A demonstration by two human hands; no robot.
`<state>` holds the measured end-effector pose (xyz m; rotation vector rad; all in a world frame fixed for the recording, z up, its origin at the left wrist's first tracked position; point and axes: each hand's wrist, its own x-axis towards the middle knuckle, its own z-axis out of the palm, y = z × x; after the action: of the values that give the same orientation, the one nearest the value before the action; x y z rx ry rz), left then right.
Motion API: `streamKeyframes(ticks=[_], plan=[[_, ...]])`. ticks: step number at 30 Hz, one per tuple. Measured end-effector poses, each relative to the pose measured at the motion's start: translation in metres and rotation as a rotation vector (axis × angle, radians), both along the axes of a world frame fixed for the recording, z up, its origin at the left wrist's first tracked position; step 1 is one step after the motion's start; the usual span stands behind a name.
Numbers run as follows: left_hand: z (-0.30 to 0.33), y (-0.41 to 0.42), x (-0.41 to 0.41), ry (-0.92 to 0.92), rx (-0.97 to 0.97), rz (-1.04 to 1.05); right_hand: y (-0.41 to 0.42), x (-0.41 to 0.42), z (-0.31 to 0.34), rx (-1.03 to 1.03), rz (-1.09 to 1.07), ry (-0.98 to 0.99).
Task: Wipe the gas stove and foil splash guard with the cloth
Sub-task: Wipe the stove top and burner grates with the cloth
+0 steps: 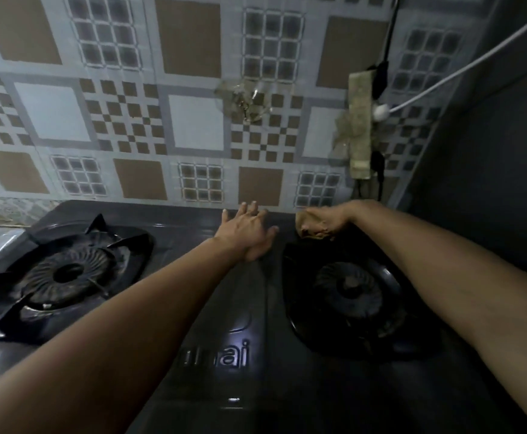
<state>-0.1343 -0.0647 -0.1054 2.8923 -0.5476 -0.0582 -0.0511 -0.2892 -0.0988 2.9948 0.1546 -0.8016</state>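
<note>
Stove (265, 386) nearest; left hand (249, 233) flat, fingers spread, on far middle; right hand (324, 222) bunched around cloth (310, 234) at far right edge.

**Two bare arms, nothing worn**

We're looking down now at our own two arms, and both are bare along their whole visible length: no sleeves, no cuffs anywhere in view. On the left hand (248, 233) we see no glove, no ring, and no watch or band at the wrist. Over to the right hand (324, 222): uncovered as well, wrist plain. Both forearms are slim and smooth, no markings that we can make out in this dim light. The fingers (245, 209) are too small for us to judge the nails.
</note>
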Motion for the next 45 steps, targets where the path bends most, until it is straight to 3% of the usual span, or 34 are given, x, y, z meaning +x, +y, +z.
streamKeyframes(ticks=[7,15,21,27,32,38,45], plan=[[-0.004,-0.064,-0.022,0.012,-0.048,-0.226,-0.012,-0.008,0.014,0.069,-0.014,0.063],[-0.012,-0.084,-0.034,0.040,0.094,-0.147,-0.072,-0.024,0.015,0.068,-0.169,0.040],[-0.016,-0.088,-0.039,-0.025,0.137,-0.078,-0.102,-0.052,0.000,0.288,-0.342,-0.035],[-0.014,-0.087,-0.038,0.042,0.127,-0.052,-0.099,-0.095,-0.009,0.635,-0.644,-0.205],[-0.003,-0.086,-0.045,0.130,0.138,-0.068,-0.108,-0.144,-0.013,0.994,-1.027,-0.064],[-0.005,-0.090,-0.073,0.085,0.044,-0.184,-0.098,-0.171,-0.022,1.004,-1.083,-0.273],[-0.014,-0.082,-0.091,0.031,0.063,-0.240,-0.097,-0.224,-0.024,0.940,-1.141,-0.249]])
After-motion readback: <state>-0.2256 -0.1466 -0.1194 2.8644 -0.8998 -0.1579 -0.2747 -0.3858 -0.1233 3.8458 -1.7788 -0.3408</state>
